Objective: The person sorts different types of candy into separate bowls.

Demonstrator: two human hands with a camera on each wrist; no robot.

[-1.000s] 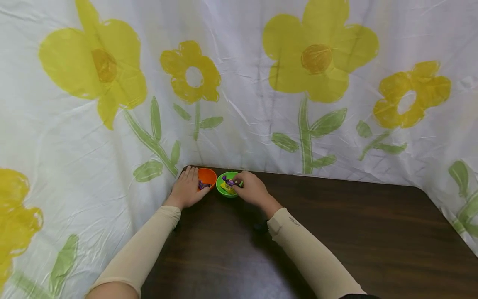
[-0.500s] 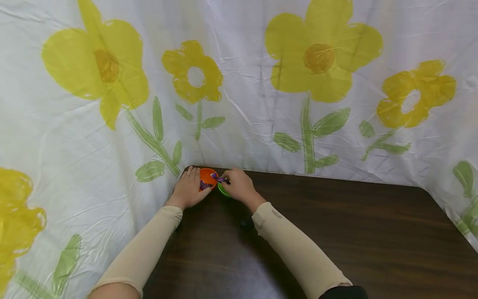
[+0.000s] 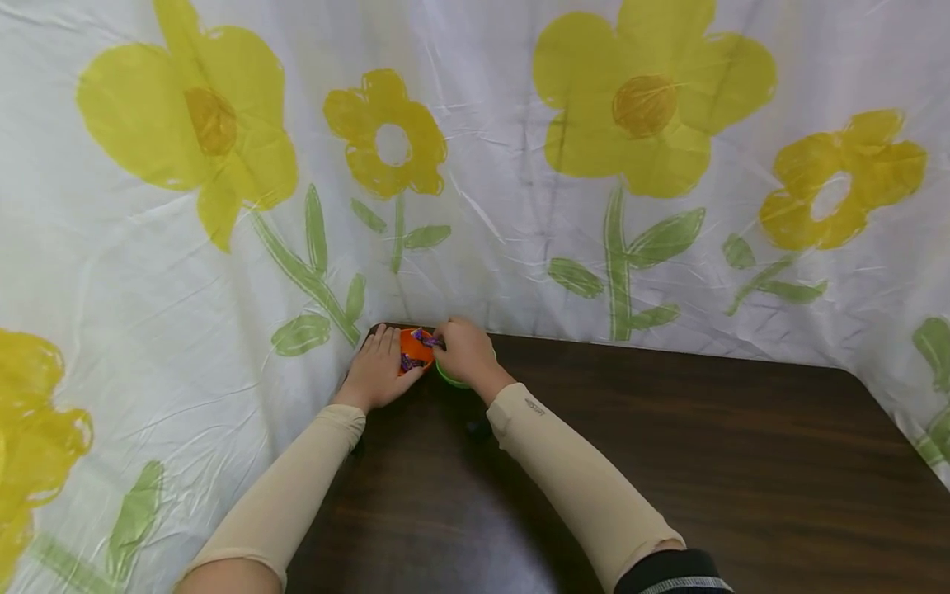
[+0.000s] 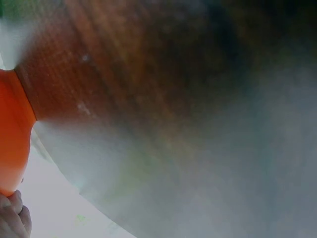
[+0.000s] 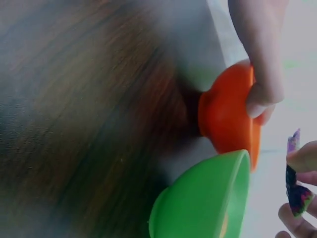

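My left hand (image 3: 374, 371) holds the orange bowl (image 3: 417, 348) at the table's far left corner, its thumb on the near rim and its fingers along the left side. Inside that bowl lies a purple wrapped candy (image 3: 410, 362). My right hand (image 3: 466, 355) pinches another purple wrapped candy (image 5: 292, 193) by one end, above the orange bowl's right part. Beneath the right hand stands the green bowl (image 5: 198, 198), mostly covered in the head view. A bit of yellow shows inside it in the right wrist view.
The dark wooden table (image 3: 668, 445) stretches to the right and towards me. A white curtain with yellow flowers (image 3: 490, 206) hangs along the back and left edges, close behind both bowls.
My right hand has moved left with the candy, from over the green bowl to over the orange bowl. My left hand stays on the orange bowl.
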